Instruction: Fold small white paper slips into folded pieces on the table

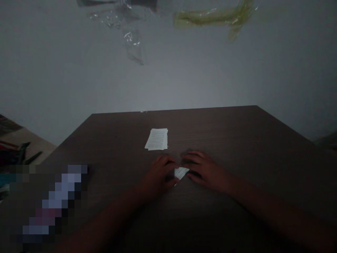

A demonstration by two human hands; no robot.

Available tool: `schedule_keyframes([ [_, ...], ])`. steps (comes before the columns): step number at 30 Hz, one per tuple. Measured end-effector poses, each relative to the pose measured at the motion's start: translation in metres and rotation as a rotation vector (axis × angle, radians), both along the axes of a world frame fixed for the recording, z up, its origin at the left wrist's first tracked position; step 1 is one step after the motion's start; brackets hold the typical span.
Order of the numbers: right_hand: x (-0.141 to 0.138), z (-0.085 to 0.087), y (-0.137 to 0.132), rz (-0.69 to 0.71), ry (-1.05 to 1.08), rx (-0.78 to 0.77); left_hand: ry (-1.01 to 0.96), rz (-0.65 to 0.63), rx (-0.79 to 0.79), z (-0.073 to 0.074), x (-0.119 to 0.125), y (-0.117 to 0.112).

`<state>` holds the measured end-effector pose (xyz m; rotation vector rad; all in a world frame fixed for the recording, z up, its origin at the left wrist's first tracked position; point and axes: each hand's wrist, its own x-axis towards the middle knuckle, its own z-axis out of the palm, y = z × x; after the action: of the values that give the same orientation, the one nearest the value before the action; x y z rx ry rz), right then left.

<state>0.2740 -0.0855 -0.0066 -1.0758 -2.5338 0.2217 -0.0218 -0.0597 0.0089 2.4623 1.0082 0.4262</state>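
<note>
A small piece of folded white paper (181, 172) with print on it lies on the dark table between my two hands. It shows as a rough triangle with its point toward me. My left hand (160, 175) has thumb and fingers at the paper's left edge, gripping it there and hiding part of it. On the other side, my right hand (206, 170) rests with fingers apart, its fingertips at the paper's right corner. Beyond my left hand sits a small stack of printed paper sheets (157, 139), slightly uneven at the edges.
The brown wooden table (223, 130) meets a pale wall (184, 77) at its far edge. Clear and yellowish tape (210, 17) sticks to the wall. A blurred-out object (60, 196) lies at the table's left. Dark clutter (15, 153) is beyond the left edge.
</note>
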Motion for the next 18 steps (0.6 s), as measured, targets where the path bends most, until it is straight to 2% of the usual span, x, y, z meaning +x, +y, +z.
schedule_keyframes([
  [10,-0.0029,0.0001,-0.0003,0.000,0.112,-0.060,0.016,-0.041,0.004,0.0078,-0.0002,-0.0041],
  [18,-0.0052,-0.0005,-0.0008,-0.017,0.166,-0.061,-0.018,0.002,0.006,-0.0014,-0.0021,-0.0023],
])
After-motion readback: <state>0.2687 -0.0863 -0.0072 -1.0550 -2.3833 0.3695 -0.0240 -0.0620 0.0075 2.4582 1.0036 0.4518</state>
